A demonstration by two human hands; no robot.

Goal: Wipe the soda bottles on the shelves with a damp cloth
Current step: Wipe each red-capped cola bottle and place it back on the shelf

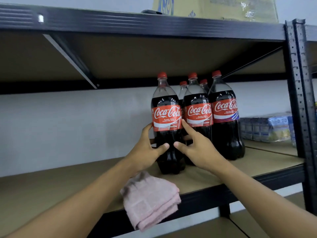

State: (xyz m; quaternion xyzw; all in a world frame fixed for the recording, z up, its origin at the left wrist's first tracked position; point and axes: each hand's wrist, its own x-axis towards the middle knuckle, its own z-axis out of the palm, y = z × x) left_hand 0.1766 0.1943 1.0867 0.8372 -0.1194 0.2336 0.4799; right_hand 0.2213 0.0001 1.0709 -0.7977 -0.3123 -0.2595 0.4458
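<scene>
Several cola bottles with red caps and red labels stand on the brown shelf board (pixel 51 182). The nearest bottle (pixel 167 121) stands at the front left of the group. My left hand (pixel 145 150) grips its lower body from the left, thumb across the front. My right hand (pixel 197 148) grips it from the right, index finger reaching up to the label. A second bottle (pixel 199 110) and a third bottle (pixel 224 110) stand to the right, with two more behind them. A folded pink cloth (pixel 151 200) lies on the shelf's front edge, hanging over it below my left wrist.
A black metal upright (pixel 299 93) bounds the shelf on the right. Wrapped packs of small cartons (pixel 267 127) sit on the neighbouring shelf at right. A cardboard box (pixel 214 7) rests on the upper shelf. The underside of that shelf is close above the bottle caps.
</scene>
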